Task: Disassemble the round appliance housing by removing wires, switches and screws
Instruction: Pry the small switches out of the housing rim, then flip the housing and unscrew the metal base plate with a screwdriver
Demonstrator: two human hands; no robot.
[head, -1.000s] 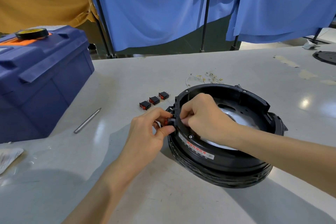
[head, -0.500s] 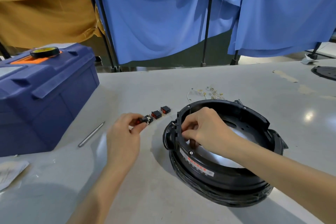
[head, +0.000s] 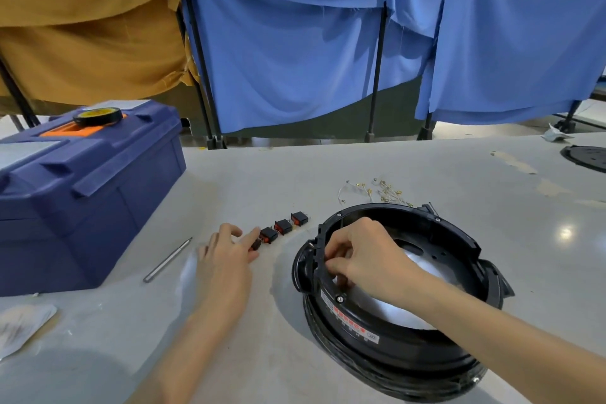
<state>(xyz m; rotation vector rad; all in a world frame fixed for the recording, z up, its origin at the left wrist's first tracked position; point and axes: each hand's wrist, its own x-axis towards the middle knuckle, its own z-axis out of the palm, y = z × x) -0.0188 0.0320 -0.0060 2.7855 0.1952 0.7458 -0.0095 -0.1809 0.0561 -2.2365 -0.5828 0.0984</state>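
The round black appliance housing [head: 410,348] lies on the grey table [head: 492,207] at the right, with a label strip on its near wall. My right hand [head: 364,256] grips the housing's left rim, fingers curled over the edge. My left hand [head: 226,256] rests on the table to the left and pinches a small black-and-red switch [head: 256,244] between thumb and forefinger. That switch sits at the near end of a row of three removed switches [head: 283,226]. A pile of removed wires [head: 382,191] lies behind the housing.
A dark blue toolbox [head: 82,200] stands at the left with a tape roll [head: 98,115] on its lid. A thin metal rod [head: 167,261] lies beside it. A plastic bag [head: 19,325] sits at the near left, a black disc [head: 587,157] at the far right.
My left hand pulled a switch off the housing's left rim and carried it left to the end of the switch row. My right hand stayed on the rim.
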